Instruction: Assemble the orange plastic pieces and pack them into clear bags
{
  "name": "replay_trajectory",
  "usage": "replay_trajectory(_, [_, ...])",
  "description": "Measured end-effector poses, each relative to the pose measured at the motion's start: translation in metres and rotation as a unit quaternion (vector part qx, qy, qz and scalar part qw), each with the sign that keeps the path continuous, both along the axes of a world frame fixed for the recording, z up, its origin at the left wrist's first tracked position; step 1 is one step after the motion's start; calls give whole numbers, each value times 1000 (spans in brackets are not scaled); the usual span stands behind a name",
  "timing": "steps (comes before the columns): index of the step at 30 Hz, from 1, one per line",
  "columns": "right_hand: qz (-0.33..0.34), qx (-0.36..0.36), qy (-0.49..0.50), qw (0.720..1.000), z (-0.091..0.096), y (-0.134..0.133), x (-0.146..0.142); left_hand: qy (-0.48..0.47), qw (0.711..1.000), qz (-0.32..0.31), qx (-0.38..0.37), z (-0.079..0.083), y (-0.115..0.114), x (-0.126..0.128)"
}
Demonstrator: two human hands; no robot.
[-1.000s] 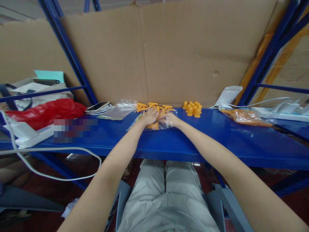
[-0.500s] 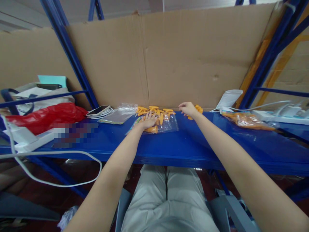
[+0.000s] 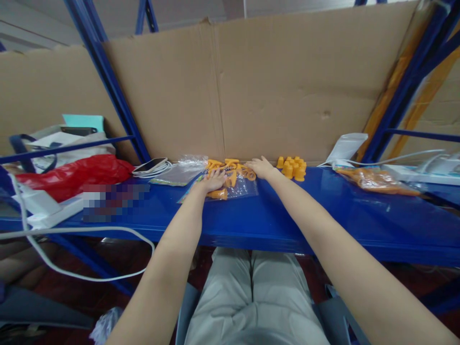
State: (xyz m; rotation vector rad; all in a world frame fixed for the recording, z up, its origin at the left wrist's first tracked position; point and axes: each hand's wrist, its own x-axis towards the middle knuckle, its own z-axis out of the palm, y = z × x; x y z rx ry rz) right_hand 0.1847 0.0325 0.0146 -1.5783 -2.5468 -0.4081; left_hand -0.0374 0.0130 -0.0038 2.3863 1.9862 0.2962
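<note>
Two bare hands meet at a clear bag (image 3: 241, 189) that lies flat on a blue shelf (image 3: 323, 211). The left hand (image 3: 212, 181) rests palm down on the bag's near-left part with its fingers spread and flat, and it hides most of one orange piece inside the bag. The right hand (image 3: 262, 167) lies just behind the bag's far-right corner, fingers stretched out against the loose orange T-shaped pieces (image 3: 227, 166) heaped along the bag's far edge. Its fingertips are lost among them, so I cannot tell whether it pinches one. The pieces overlap and blur together, so they cannot be counted. Right of the bag, just past the right hand, stands a tight cluster of orange caps (image 3: 293, 168). Farther right of the bag, a bag of orange parts (image 3: 373, 180) is too crumpled to read. Left of the bag lie a second clear bag (image 3: 179, 172) and a phone (image 3: 150, 165). Farther left, a pixelated patch (image 3: 115, 201) hides what lies there. A cardboard sheet (image 3: 287, 86) stands behind the bag.
</note>
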Motion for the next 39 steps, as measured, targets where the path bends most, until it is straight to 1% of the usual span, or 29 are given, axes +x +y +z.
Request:
replay_trajectory(3, [-13, -17, -19, 1000, 1, 9, -9, -7, 999, -2, -51, 4, -3, 2])
replay_trajectory(8, [-40, -56, -47, 996, 5, 14, -15, -14, 998, -4, -64, 8, -7, 6])
replay_trajectory(12, [-63, -90, -37, 993, 11, 10, -9, -12, 998, -9, -65, 8, -7, 5])
replay_trajectory(15, [-52, -95, -41, 993, 14, 9, 3, -9, 998, -11, -65, 6, -4, 4])
replay_trajectory(19, [-31, -93, -34, 995, 11, 11, 23, -18, 999, -5, -47, 3, 1, 4])
replay_trajectory(22, [-32, -90, -32, 995, 8, 8, 36, -15, 998, -4, -57, 1, 2, 4])
replay_trajectory(25, [-24, -92, -25, 995, 7, 0, 46, -12, 998, 1, -67, 0, 2, 5])
replay_trajectory(29, [7, -72, -19, 997, 5, -14, 57, -21, 998, 1, -53, 2, 0, 8])
replay_trajectory(31, [14, -58, -5, 998, 3, -20, 62, -25, 998, 0, -54, 3, -2, 10])
replay_trajectory(34, [-3, -39, 4, 999, -1, -25, 66, -28, 998, 5, -59, 5, -5, 12])
replay_trajectory(36, [-10, -32, -6, 999, -2, -27, 68, -31, 998, 8, -53, 6, -7, 13])
replay_trajectory(39, [4, -22, -41, 999, -3, -31, 69, -19, 999, 9, -50, 6, -8, 15])
